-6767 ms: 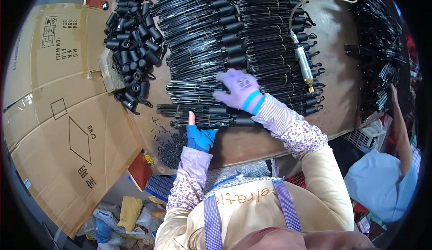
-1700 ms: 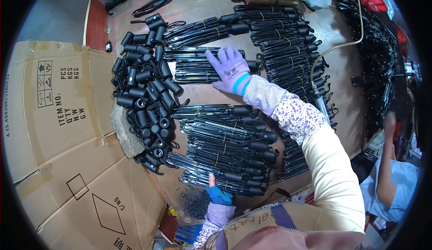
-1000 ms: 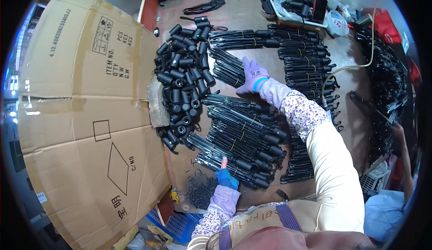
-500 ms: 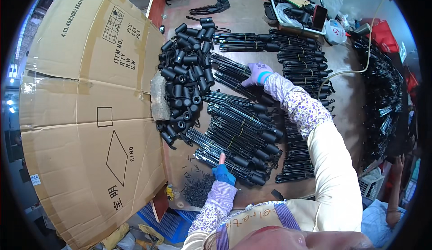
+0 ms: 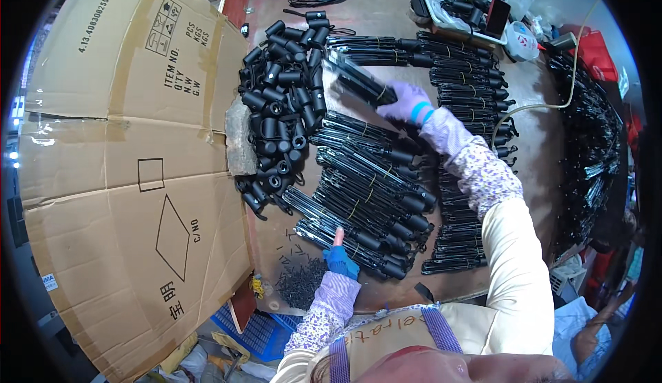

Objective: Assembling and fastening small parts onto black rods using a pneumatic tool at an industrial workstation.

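My right hand [image 5: 405,101], in a lilac glove, is closed around a bundle of folded umbrella frames [image 5: 365,83], lifted and blurred by motion above the table. My left hand [image 5: 340,262], in a blue glove with the thumb bare, lies against the near end of a row of black umbrella frames [image 5: 369,188]. Its thumb points up over the frames; the other fingers are hidden. These frames lie side by side, handles to the right, some tied with thin bands. Left of them is a heap of loose black handles [image 5: 283,100].
A big cardboard sheet [image 5: 131,176] stands along the left, with a grey block [image 5: 240,138] by it. Banded frames [image 5: 469,100] form a column at right, beyond which lies a large dark pile [image 5: 586,155]. Small black pieces [image 5: 302,283] lie near; a white tray [image 5: 458,24] sits far right.
My right hand has raised its bundle off the row and shifted slightly right, its frames swinging up and away. My left hand has stayed in place. The view has tilted slightly.
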`<state>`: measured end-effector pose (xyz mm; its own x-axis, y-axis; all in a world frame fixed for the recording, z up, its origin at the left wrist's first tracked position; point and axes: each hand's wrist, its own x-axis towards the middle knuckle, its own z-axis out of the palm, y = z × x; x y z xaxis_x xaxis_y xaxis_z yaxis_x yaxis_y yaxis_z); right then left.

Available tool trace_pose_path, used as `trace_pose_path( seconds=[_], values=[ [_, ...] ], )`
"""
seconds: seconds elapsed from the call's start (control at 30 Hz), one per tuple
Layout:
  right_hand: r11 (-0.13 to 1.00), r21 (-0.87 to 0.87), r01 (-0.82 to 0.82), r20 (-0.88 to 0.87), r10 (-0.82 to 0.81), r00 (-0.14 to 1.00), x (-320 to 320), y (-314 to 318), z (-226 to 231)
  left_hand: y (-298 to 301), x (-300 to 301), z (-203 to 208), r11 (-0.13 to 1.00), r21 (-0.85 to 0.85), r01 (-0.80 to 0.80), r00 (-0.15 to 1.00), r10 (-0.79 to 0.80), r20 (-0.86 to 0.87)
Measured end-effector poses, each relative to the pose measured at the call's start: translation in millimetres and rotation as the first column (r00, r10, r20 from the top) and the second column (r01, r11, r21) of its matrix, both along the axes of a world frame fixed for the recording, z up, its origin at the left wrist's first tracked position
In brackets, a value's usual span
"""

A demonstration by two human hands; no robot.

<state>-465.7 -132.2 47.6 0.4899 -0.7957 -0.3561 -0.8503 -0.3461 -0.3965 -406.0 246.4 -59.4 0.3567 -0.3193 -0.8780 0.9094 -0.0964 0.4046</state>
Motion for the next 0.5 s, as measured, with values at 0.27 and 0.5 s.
trace_pose_path(
  seconds=[0.27, 0.5],
  values=[
    [0.784, 0.597, -0.171, 0.304, -0.023, 0.952, -6, 98, 111, 29, 7, 5, 0.975, -0.183, -0.126, 0.986, 0.102, -0.135],
    [0.988, 0.144, -0.051, 0.320, 0.003, 0.947, -21, 79, 29, 26, 2, 27, 0.998, 0.057, -0.030, 0.989, 0.021, 0.147]
  ],
)
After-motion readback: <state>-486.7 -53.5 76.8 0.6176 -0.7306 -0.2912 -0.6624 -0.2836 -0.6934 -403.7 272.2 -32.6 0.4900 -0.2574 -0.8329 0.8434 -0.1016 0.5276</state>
